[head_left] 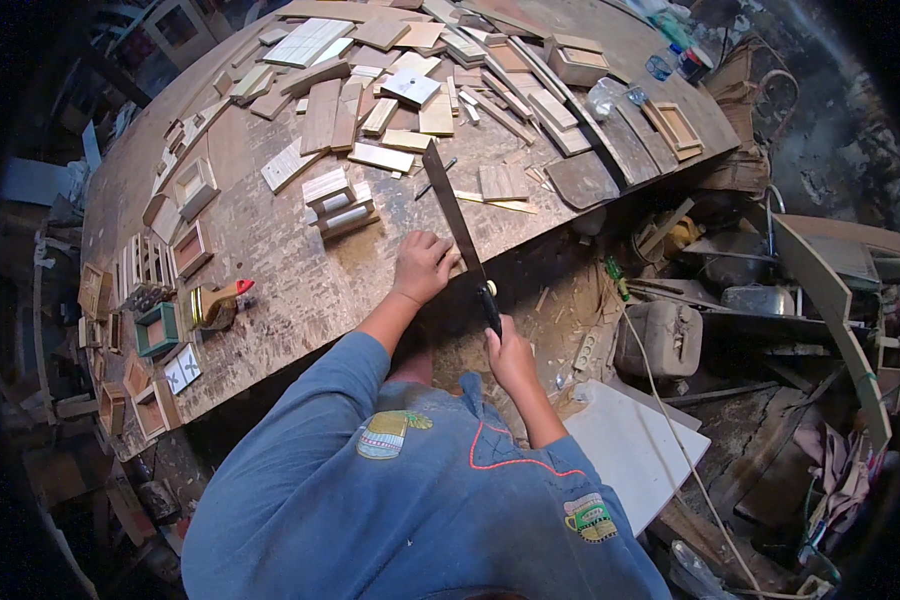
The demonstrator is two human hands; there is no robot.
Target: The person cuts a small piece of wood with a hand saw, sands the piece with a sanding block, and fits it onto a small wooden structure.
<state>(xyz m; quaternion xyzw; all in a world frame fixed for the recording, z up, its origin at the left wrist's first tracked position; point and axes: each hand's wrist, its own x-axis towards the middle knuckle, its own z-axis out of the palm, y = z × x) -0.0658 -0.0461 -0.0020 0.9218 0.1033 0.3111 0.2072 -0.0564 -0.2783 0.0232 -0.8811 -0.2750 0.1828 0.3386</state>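
My right hand is wrapped round the black handle of a hand saw. Its long dark blade slants up and away over the table's near edge. Beside the blade, my left hand presses down at that edge, fingers curled over a small piece of wood. Most of that piece is hidden under the fingers. The blade passes just right of it; whether it touches the wood I cannot tell. Beyond my left hand lie a dark pen and a small stack of wood blocks.
A worn wooden table carries many wood offcuts. At its left are small wooden boxes, a green box and a paintbrush. On the floor at right stand a jerrycan and a white board.
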